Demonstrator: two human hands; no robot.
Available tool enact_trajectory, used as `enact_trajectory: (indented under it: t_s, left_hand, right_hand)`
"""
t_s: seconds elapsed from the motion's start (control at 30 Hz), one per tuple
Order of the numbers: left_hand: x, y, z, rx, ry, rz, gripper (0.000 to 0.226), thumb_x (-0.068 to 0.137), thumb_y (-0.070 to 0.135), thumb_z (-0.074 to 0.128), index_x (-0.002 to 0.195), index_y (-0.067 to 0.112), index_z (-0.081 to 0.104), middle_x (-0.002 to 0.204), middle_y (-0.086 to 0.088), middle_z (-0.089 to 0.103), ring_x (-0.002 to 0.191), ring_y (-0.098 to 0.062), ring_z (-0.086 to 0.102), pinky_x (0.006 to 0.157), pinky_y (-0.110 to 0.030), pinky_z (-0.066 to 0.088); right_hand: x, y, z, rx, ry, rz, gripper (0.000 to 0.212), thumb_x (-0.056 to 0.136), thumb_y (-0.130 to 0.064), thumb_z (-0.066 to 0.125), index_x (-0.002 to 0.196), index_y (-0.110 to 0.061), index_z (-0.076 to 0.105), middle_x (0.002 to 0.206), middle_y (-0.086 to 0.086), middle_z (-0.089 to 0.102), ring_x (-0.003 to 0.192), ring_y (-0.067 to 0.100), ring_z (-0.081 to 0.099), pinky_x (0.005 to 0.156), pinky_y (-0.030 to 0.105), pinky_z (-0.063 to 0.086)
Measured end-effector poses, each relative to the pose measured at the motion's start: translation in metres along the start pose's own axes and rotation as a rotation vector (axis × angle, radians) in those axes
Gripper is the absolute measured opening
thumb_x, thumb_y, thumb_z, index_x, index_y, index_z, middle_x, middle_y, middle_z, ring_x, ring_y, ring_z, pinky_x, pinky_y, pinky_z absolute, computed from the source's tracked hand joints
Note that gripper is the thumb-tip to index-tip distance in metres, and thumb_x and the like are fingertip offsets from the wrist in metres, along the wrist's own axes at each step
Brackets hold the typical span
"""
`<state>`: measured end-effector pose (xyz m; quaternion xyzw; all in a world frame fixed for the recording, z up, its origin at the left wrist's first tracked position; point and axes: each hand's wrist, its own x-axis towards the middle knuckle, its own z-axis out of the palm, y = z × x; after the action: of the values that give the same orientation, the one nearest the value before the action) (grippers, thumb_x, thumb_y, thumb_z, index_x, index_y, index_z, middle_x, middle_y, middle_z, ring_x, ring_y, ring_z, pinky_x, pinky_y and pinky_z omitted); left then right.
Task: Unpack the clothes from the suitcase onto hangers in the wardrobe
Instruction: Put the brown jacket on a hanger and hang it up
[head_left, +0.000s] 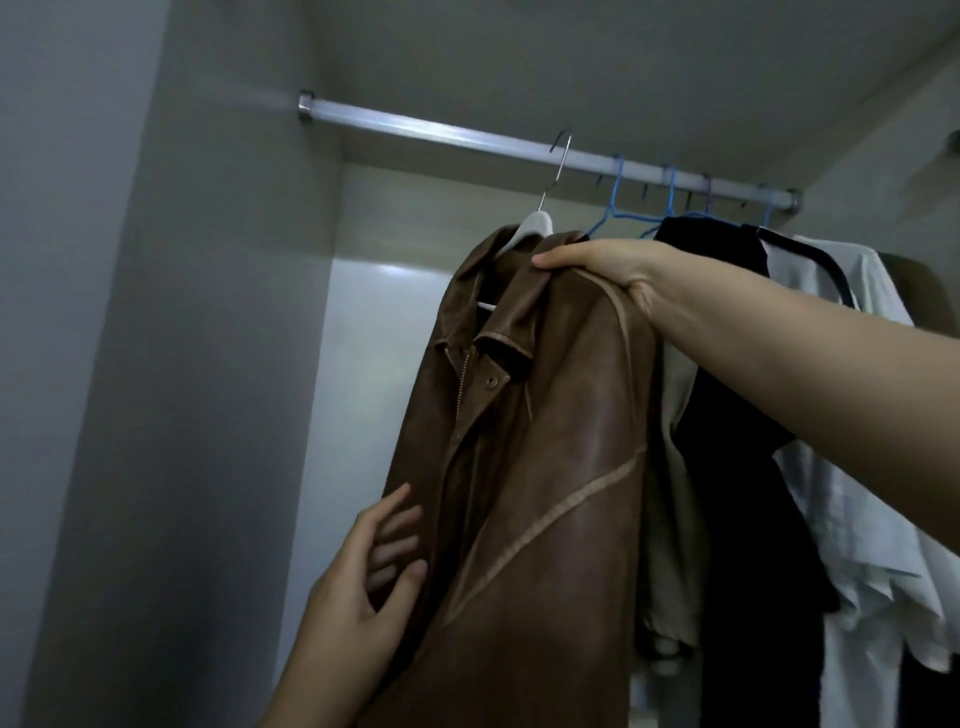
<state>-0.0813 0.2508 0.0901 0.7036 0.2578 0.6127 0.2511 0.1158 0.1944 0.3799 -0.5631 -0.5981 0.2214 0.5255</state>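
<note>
While the left hand (371, 561) lies near, low on the left, fingers straight and apart, resting against the front edge of the brown leather jacket (524, 467), the right hand (597, 270) is clamped on the jacket's shoulder/collar higher up. The jacket sits on a white hanger (535, 221) w/ a metal hook (558, 156); the hook looks right at the rail (467, 136), but I can't tell if it's fully over it. Suitcase isn't in view.

To do this well, I'd say: keep the shoulder grip till the hook is clearly seated, then smooth the front w/ the flat hand so the zip side hangs straight, collar square on the hanger.

Farther right along the rail: blue hangers (618, 202), a dark garment (727, 415), then a white shirt (852, 467), already hung. Leave some room btwn jacket & those.
</note>
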Motion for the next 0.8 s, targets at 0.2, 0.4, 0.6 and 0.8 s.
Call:
enact_trajectory:
  t_s: [0.2, 0.4, 0.6, 0.8]
  left_hand:
    - [0.012, -0.019, 0.001, 0.017, -0.004, -0.029, 0.035, 0.093, 0.011, 0.062, 0.114, 0.038, 0.062, 0.111, 0.024, 0.069, 0.098, -0.001, 0.068, 0.080, -0.018, 0.054]
    - [0.022, -0.032, 0.015, -0.005, -0.090, -0.096, 0.022, 0.092, 0.013, 0.061, 0.106, 0.030, 0.066, 0.104, 0.014, 0.073, 0.093, -0.009, 0.071, 0.081, -0.027, 0.057]
    - [0.034, -0.031, 0.024, 0.039, -0.131, -0.064, 0.030, 0.093, 0.018, 0.062, 0.099, 0.047, 0.066, 0.105, 0.018, 0.072, 0.098, -0.007, 0.069, 0.083, -0.028, 0.057]
    - [0.038, -0.028, 0.034, 0.051, -0.118, -0.029, 0.031, 0.093, 0.015, 0.061, 0.098, 0.045, 0.067, 0.102, 0.015, 0.073, 0.098, -0.007, 0.069, 0.082, -0.030, 0.058]
  right_hand:
    - [0.044, -0.014, -0.023, -0.073, 0.067, -0.114, 0.034, 0.097, -0.024, 0.060, 0.126, -0.006, 0.058, 0.074, 0.008, 0.070, 0.058, 0.017, 0.066, 0.058, 0.028, 0.056]
    - [0.074, -0.020, -0.040, -0.138, 0.095, -0.163, 0.043, 0.097, -0.023, 0.059, 0.134, -0.001, 0.054, 0.059, 0.003, 0.070, 0.048, 0.015, 0.066, 0.047, 0.024, 0.055]
    - [0.094, -0.018, -0.047, -0.209, 0.096, -0.144, 0.044, 0.097, -0.025, 0.060, 0.134, -0.003, 0.054, 0.067, 0.008, 0.070, 0.051, 0.019, 0.067, 0.041, 0.025, 0.054]
    - [0.107, -0.009, -0.045, -0.371, 0.059, -0.024, 0.055, 0.096, -0.035, 0.060, 0.139, -0.002, 0.050, 0.108, 0.014, 0.065, 0.074, 0.025, 0.059, 0.083, 0.039, 0.048]
